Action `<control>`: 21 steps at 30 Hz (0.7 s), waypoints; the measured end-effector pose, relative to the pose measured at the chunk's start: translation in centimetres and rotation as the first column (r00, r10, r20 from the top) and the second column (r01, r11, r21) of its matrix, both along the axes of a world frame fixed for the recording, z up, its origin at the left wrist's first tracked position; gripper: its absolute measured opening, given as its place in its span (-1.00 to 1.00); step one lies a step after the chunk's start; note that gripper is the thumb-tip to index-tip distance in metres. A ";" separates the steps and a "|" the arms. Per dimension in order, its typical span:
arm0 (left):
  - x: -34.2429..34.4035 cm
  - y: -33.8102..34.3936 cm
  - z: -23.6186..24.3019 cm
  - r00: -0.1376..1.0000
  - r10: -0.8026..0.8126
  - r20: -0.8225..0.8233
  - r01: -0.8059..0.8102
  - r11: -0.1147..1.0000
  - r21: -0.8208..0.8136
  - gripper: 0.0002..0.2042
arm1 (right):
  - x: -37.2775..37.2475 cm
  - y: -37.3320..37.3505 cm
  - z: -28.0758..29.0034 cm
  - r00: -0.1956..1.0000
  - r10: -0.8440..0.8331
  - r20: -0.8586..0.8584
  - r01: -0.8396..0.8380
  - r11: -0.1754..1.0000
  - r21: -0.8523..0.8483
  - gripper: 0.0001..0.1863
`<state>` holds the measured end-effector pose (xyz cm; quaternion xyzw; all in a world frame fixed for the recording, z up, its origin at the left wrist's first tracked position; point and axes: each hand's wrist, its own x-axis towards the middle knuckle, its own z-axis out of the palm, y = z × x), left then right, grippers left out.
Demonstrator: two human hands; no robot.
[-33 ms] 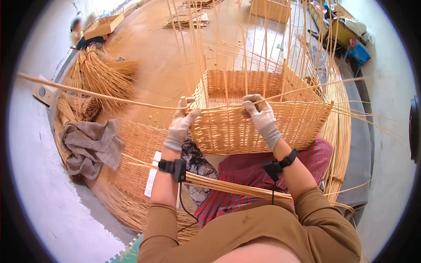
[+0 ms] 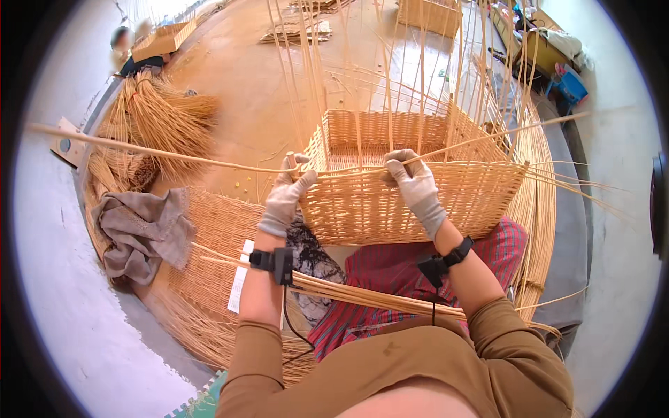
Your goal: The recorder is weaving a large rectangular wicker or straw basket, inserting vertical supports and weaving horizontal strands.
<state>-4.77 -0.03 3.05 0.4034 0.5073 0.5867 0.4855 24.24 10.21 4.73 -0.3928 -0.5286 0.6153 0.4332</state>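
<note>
A tan floor (image 2: pixel 240 76) fills the top and centre-left of the frame. On it, right of centre, stands a rectangular wicker basket (image 2: pixel 362 202), its near wall facing the wearer and tall upright stakes (image 2: pixel 359 139) rising out of it toward the top edge. A long sheaf of pale rods (image 2: pixel 540 209) curves down the right side. At left-centre lies a flat woven panel (image 2: pixel 219 237); red striped fabric (image 2: pixel 376 272) covers the lap below the basket. A tied bundle of thin rods (image 2: pixel 157 115) spreads at upper left, and a crumpled grey cloth (image 2: pixel 143 230) overlaps the panel's left edge.

Both hands wear whitish gloves. The left hand (image 2: pixel 284 195) pinches a long peeled rod (image 2: pixel 167 152) at the basket's near left corner; this rod reaches toward the left edge. The right hand (image 2: pixel 416 187) pinches a slimmer rod length (image 2: pixel 516 131) along the near rim, which slants toward upper right. Whether both lengths are one rod, I cannot tell. Black straps (image 2: pixel 460 249) circle the wrists.
</note>
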 end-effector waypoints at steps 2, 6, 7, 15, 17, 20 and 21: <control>0.2 0.4 0.2 0.998 0.009 -0.056 -0.005 0.997 0.078 -0.57 | -0.5 0.7 0.7 0.999 -0.011 0.053 0.014 0.998 -0.059 -0.87; 1.3 0.7 0.3 0.985 0.173 0.018 -0.173 0.985 -0.025 -0.70 | -5.1 3.2 5.8 0.918 -0.089 0.388 -0.161 0.809 0.565 -0.84; 1.7 0.8 0.2 0.975 0.213 0.058 -0.211 0.977 -0.044 -0.71 | -7.6 4.2 7.5 0.945 -0.066 0.320 -0.174 0.727 0.665 -0.83; 2.8 2.6 -2.5 0.898 0.437 0.052 -0.439 0.895 0.076 -0.78 | -13.3 5.3 8.9 0.990 -0.062 0.125 -0.020 0.824 0.566 -0.26; 2.7 3.0 -3.1 0.873 0.484 -0.060 -0.483 0.875 0.031 -0.77 | -7.3 1.2 4.0 0.970 -0.136 -0.200 0.230 0.771 0.594 -0.45; 3.0 2.9 -3.1 0.894 0.439 -0.093 -0.424 0.894 0.144 -0.69 | -0.4 -2.9 -2.0 0.915 -0.017 -0.402 0.217 0.861 0.459 -0.71; 3.3 2.4 -2.9 0.903 0.424 -0.062 -0.405 0.892 0.202 -0.67 | 1.5 -3.3 -2.8 0.961 -0.142 -0.238 0.198 0.952 0.234 -0.75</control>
